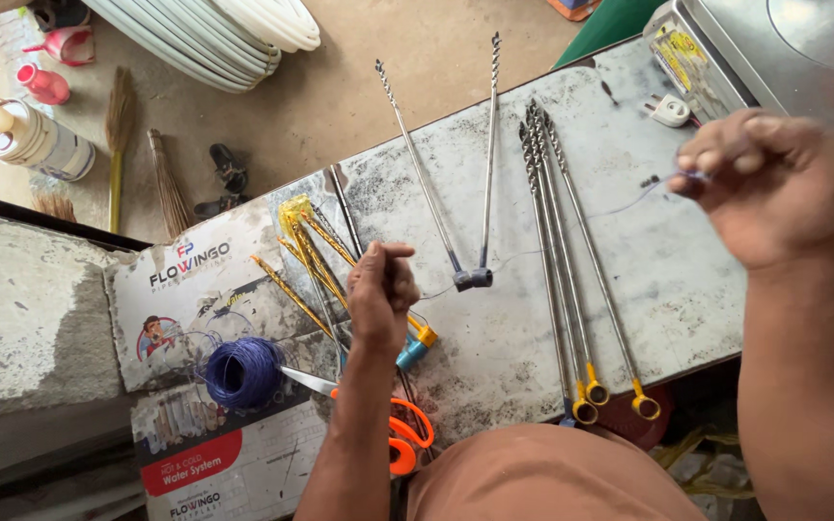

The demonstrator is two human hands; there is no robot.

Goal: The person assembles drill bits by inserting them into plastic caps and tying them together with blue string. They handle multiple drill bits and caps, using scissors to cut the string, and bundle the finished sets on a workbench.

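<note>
2 bare forearms, no sleeves, left hand, right hand, brownish-orange garment

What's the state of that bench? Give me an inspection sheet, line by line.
Surface: worn grey worktop, printed cardboard box at its left end.
Job's things: blue thread stretched between both hands; thread ball.
Clutter: long drill bits, yellow-wrapped bits, orange scissors.
Grippers: left hand fisted on the thread; right hand pinching it.
Cables: white plug.
Surroundings: pipe coil, brooms, paint can on the floor.
</note>
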